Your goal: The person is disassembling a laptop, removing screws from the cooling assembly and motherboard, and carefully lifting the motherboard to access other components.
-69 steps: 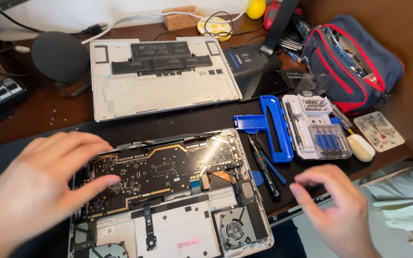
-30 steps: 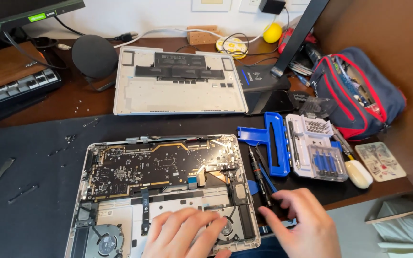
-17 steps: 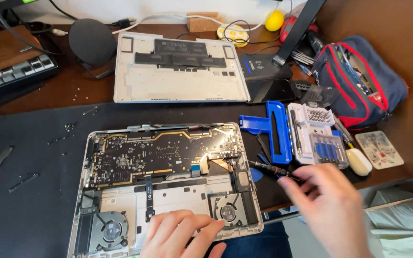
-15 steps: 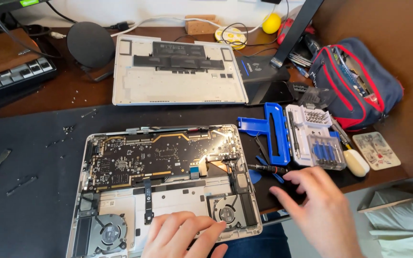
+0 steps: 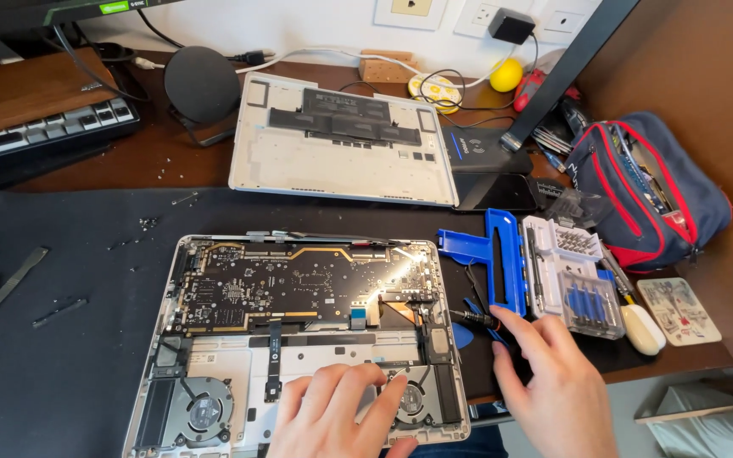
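An opened laptop (image 5: 299, 339) lies bottom-up on a black mat, its dark circuit board (image 5: 299, 284) and two fans exposed. My left hand (image 5: 337, 416) rests flat on the lower part of the laptop, fingers spread beside the right fan (image 5: 413, 400). My right hand (image 5: 553, 390) is just right of the laptop, with its fingertips on a black screwdriver (image 5: 472, 318) lying on the mat. A blue pick (image 5: 461, 335) lies next to it.
The laptop's removed bottom cover (image 5: 341, 140) lies behind. A blue and clear bit kit (image 5: 553, 271) and a navy-red tool bag (image 5: 646, 191) stand to the right. A keyboard (image 5: 36, 136) and round black puck (image 5: 203, 85) are far left. Small screws and metal strips (image 5: 2, 293) dot the mat.
My left hand has come off the circuit board down to the laptop's lower edge. My right hand has moved up to the screwdriver beside the laptop. The view shifted.
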